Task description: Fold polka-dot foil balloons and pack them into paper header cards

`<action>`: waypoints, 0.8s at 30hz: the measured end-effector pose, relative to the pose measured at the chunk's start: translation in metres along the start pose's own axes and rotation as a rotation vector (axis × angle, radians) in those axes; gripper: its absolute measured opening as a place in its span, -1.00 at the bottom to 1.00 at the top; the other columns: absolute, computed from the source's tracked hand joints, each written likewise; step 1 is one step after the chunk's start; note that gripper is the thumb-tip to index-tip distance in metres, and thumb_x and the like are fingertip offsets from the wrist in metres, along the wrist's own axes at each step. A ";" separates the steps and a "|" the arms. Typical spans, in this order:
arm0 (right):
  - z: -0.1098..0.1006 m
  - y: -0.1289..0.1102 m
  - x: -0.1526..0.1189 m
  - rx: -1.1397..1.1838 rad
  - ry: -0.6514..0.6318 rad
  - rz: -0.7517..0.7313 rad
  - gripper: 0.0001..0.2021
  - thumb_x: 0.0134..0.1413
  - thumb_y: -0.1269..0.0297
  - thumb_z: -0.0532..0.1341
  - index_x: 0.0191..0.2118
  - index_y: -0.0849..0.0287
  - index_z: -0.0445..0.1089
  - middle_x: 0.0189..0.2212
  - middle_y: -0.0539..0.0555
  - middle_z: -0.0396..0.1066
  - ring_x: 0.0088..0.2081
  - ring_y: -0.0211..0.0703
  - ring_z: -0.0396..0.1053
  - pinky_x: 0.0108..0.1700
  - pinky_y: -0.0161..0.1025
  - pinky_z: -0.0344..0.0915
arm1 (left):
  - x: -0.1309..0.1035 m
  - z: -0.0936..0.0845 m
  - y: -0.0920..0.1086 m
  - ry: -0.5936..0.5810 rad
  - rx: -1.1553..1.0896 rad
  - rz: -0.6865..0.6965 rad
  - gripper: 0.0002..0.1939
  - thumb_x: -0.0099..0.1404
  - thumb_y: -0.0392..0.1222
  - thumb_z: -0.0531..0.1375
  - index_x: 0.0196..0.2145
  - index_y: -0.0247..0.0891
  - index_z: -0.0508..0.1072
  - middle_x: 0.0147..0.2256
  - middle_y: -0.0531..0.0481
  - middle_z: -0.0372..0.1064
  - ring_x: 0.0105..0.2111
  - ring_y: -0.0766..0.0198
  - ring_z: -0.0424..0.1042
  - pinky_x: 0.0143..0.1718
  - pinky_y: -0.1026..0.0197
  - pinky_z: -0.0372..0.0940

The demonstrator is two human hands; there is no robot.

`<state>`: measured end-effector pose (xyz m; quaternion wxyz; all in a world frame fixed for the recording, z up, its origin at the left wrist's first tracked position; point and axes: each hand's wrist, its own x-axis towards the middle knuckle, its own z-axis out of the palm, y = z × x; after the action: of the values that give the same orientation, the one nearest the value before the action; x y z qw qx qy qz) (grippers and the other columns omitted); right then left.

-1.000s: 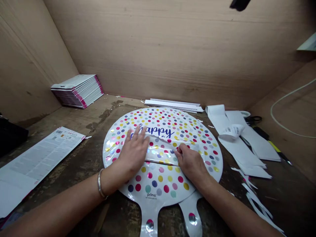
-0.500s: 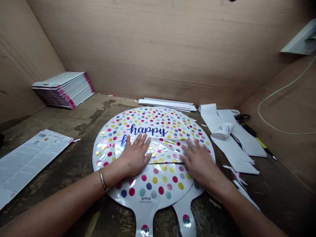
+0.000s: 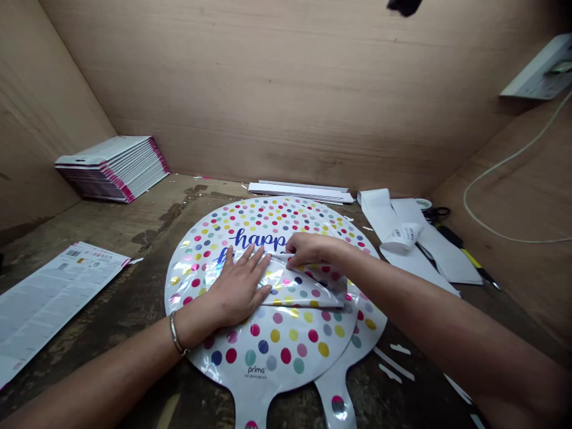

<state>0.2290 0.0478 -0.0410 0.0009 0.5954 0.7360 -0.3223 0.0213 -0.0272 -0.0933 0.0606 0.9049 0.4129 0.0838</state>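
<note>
Flat white foil balloons with colourful dots lie stacked in front of me. The top balloon (image 3: 286, 333) bears blue "happy" lettering and a tail toward me; another balloon (image 3: 369, 310) sticks out beneath it at the right. Across its middle rests a folded dotted foil balloon (image 3: 308, 292), a narrow strip whose right part is creased at a slant. My left hand (image 3: 239, 292) presses flat on the strip's left end, fingers spread. With curled fingers, my right hand (image 3: 308, 249) pinches the strip's upper edge, fingertips partly hidden.
Printed cards (image 3: 62, 304) lie at the left, with a stack of card packets (image 3: 116, 170) behind. White strips (image 3: 299, 192) lie along the back wall. To the right are curled label paper (image 3: 402, 238), scissors (image 3: 438, 213), a yellow-black cutter (image 3: 471, 259) and paper scraps (image 3: 395, 363).
My right hand has moved left and up from lying on the strip's right end to gripping its upper edge. The strip's right part is now folded at a slant. My left hand stays pressed down.
</note>
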 end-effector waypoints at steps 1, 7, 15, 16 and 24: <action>0.001 0.002 -0.003 0.046 -0.016 0.029 -0.80 -0.43 0.39 0.41 -0.66 0.13 0.35 -0.67 -0.03 0.36 -0.56 -0.13 0.35 -0.50 -0.24 0.27 | -0.003 -0.003 0.001 0.046 -0.008 0.032 -0.35 0.32 0.11 -0.02 0.26 -0.24 0.00 0.28 -0.23 -0.12 0.27 -0.13 -0.20 0.17 -0.38 -0.37; 0.042 0.002 -0.049 0.345 0.034 0.164 -0.78 0.15 0.20 0.05 -0.35 0.18 0.36 -0.48 0.11 0.49 -0.54 -0.18 0.42 -0.53 -0.26 0.34 | -0.021 -0.004 0.011 0.245 -0.153 0.209 -0.65 0.29 -0.22 0.09 0.03 -0.28 0.33 -0.02 -0.21 0.33 -0.03 0.05 0.30 -0.04 0.00 0.27; 0.063 0.014 -0.132 -0.123 0.240 -0.348 -0.31 -0.05 0.40 0.19 0.25 0.00 0.04 0.27 0.09 0.00 0.15 0.07 0.14 0.12 0.09 0.14 | -0.041 0.005 0.008 0.202 -0.340 0.251 -0.73 0.26 -0.38 0.04 -0.12 -0.25 0.42 -0.16 -0.12 0.42 -0.11 0.15 0.38 -0.09 0.09 0.33; 0.068 0.016 -0.135 -0.204 0.218 -0.414 -0.32 -0.04 0.42 0.17 0.25 -0.02 0.05 0.29 0.05 -0.04 0.16 0.07 0.13 0.14 0.10 0.11 | -0.043 0.005 0.008 0.197 -0.345 0.278 -0.73 0.27 -0.38 0.04 -0.12 -0.26 0.42 -0.15 -0.13 0.43 -0.08 0.14 0.37 -0.06 0.08 0.32; 0.081 0.015 -0.132 -0.223 0.151 -0.420 -0.33 -0.13 0.22 0.31 0.18 0.02 0.20 0.20 -0.03 0.17 0.00 0.05 0.17 0.07 0.03 0.15 | -0.058 0.007 0.002 0.109 -0.468 0.190 -0.71 0.23 -0.40 0.06 -0.12 -0.20 0.41 -0.05 -0.07 0.40 0.06 0.19 0.31 0.04 0.11 0.28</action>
<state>0.2497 -0.1048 -0.0613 -0.0556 0.4482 0.8724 -0.1868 -0.0131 -0.0727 -0.1057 0.2379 0.8951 0.2980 0.2311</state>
